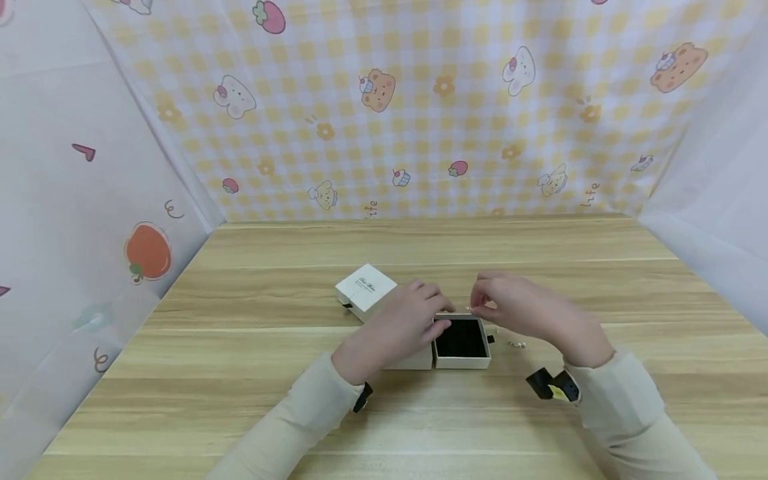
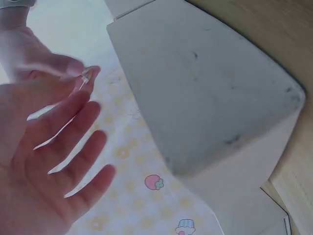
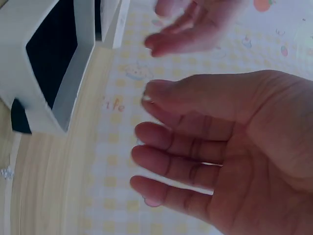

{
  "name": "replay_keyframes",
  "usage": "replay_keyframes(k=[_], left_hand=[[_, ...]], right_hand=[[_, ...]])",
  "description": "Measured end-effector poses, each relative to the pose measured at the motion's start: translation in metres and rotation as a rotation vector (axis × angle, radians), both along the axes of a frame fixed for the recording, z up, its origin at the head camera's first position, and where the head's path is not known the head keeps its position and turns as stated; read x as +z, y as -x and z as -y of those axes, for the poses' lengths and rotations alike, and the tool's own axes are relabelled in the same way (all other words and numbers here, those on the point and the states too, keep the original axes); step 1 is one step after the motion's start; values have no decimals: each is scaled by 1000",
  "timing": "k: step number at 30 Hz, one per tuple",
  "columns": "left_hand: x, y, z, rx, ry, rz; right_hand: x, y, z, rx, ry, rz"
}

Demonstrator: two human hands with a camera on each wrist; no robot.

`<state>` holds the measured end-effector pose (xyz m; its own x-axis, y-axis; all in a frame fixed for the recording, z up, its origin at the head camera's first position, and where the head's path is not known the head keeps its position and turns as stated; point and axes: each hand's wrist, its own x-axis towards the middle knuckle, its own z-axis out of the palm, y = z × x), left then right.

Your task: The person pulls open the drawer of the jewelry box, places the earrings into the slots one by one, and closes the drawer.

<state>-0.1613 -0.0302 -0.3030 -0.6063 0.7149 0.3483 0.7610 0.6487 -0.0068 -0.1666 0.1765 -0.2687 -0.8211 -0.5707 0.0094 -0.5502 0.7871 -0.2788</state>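
Note:
My right hand (image 1: 516,303) pinches a small shiny piece of jewellery (image 2: 86,76) between thumb and forefinger. Its exact kind is too small to tell. Below and left of that hand sits a white box drawer (image 1: 463,363) with a black lining and a black pull tab. Over the white box part (image 1: 414,363) beside the drawer hovers my left hand (image 1: 405,323), its fingers relaxed and apart, holding nothing. In the right wrist view the left hand (image 3: 200,29) appears above the right one, with a gap between them.
A second white box (image 1: 367,287) with black lettering and a dark tab lies behind the left hand. Small shiny jewellery (image 1: 517,345) rests on the wooden table (image 1: 240,400), right of the drawer. A checked cloth (image 1: 420,133) hangs behind the table.

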Motion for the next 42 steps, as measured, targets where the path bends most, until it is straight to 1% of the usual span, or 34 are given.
replay_keyframes(k=[3, 7, 12, 21, 29, 39, 42], left_hand=[[0, 1, 0, 11, -68, -54], [-1, 1, 0, 29, -101, -110], [-3, 2, 0, 35, -112, -129], [-6, 3, -1, 9, -168, -176], [-8, 5, 0, -22, -192, -202], [-9, 5, 0, -40, -222, -196], [-10, 6, 0, -38, -226, -183]], right_hand=[[0, -2, 4, 28, 38, -41], [0, -4, 8, 69, 78, -83], [-1, -4, 11, 85, 100, -90], [-3, -4, 13, 116, 132, -96], [-4, -4, 12, 123, 128, -91], [-4, -5, 12, 140, 127, -73], [-4, -5, 12, 143, 128, -74]])
